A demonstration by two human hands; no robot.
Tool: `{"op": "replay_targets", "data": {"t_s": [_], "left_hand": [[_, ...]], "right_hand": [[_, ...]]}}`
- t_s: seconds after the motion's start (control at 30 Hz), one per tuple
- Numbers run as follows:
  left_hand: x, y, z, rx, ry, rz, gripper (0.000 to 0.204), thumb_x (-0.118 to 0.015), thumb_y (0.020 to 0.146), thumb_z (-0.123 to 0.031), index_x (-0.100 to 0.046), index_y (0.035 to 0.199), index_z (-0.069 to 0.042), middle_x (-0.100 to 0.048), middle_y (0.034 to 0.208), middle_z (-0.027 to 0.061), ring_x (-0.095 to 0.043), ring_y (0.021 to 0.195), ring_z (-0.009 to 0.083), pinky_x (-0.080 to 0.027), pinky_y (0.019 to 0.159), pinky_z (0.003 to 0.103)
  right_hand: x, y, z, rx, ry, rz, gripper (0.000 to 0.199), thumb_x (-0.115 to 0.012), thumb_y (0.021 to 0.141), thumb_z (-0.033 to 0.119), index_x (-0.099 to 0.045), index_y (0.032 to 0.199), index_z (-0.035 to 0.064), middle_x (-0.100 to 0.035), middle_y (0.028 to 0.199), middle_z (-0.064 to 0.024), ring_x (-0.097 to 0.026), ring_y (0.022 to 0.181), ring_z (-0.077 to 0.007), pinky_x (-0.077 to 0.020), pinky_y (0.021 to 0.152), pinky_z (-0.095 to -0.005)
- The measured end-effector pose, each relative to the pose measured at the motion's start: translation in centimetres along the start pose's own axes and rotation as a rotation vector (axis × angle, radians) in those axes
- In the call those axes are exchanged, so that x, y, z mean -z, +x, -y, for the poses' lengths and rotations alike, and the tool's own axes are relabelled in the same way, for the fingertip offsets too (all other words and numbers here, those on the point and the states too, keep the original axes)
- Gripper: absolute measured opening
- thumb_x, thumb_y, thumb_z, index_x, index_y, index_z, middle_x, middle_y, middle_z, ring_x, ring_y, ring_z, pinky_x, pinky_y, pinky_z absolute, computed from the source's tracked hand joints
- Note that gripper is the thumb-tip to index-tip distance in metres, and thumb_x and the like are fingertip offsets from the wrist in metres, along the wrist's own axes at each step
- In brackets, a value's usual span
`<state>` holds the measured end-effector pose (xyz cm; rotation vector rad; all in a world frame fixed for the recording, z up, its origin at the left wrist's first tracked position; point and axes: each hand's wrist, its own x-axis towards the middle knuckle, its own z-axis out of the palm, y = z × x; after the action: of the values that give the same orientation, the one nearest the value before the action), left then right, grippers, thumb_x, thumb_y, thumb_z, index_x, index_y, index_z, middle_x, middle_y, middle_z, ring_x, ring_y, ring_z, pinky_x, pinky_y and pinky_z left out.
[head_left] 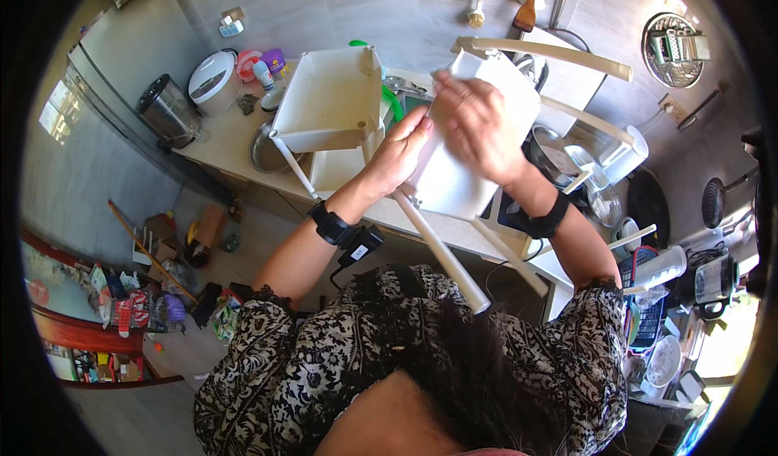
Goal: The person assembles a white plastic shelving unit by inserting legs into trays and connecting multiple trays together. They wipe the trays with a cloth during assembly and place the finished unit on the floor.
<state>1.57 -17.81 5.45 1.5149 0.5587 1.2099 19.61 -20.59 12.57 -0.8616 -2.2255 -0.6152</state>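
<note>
A white plastic shelf tier [455, 182] is tilted up in front of me above the counter. Off-white tubular legs stick out from its corners; one leg [444, 253] points down toward my chest. Along the tier's left edge, my left hand [395, 155] is closed, thumb on top. My right hand [484, 128] lies over the tier's face, its fingers smeared by motion, so their grip cannot be made out. To the left, a second white rack [328, 91] with a shallow tray and legs stands on the counter, close to my left hand.
A rice cooker [215, 82], a dark cylindrical appliance [168, 108] and a metal bowl [267, 148] occupy the counter's left. Pans, a white jug [626, 155] and glassware crowd the right. Utensils hang on the wall behind. A stick [150, 249] leans among clutter at lower left.
</note>
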Motion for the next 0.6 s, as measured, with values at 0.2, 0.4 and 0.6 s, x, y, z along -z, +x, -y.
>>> {"op": "replay_targets", "data": {"t_s": [0.2, 0.4, 0.6], "left_hand": [[-0.1, 0.0, 0.6, -0.165, 0.131, 0.076, 0.033, -0.044, 0.104, -0.016, -0.047, 0.133, -0.002, -0.060, 0.117, 0.0090, -0.055, 0.105, 0.0135, -0.045, 0.091, 0.028], [-1.4, -1.5, 0.0, -0.086, 0.167, 0.027, 0.024, -0.043, 0.105, -0.021, -0.053, 0.113, -0.001, -0.056, 0.091, 0.0025, -0.050, 0.082, 0.0083, -0.045, 0.074, 0.025], [-0.3, 0.4, -0.3, -0.107, 0.137, 0.010, 0.024, -0.043, 0.105, -0.022, -0.053, 0.112, -0.002, -0.054, 0.091, 0.0001, -0.048, 0.084, 0.0077, -0.044, 0.076, 0.024]], "right_hand": [[0.6, -1.1, -0.2, 0.140, -0.161, 0.068, 0.058, -0.064, 0.081, 0.016, -0.052, 0.138, 0.0133, -0.052, 0.141, -0.0021, -0.050, 0.126, -0.0244, -0.0256, 0.115, -0.0476], [0.4, -2.1, -4.3, -0.083, -0.427, -0.112, 0.042, -0.062, 0.085, 0.014, -0.061, 0.127, 0.0156, -0.056, 0.135, -0.0049, -0.050, 0.125, -0.0220, -0.0357, 0.105, -0.0398], [-0.2, -2.7, -6.7, -0.161, -0.477, -0.249, 0.037, -0.065, 0.081, 0.009, -0.066, 0.117, 0.0127, -0.056, 0.107, -0.0042, -0.057, 0.096, -0.0221, -0.0456, 0.087, -0.0354]]}}
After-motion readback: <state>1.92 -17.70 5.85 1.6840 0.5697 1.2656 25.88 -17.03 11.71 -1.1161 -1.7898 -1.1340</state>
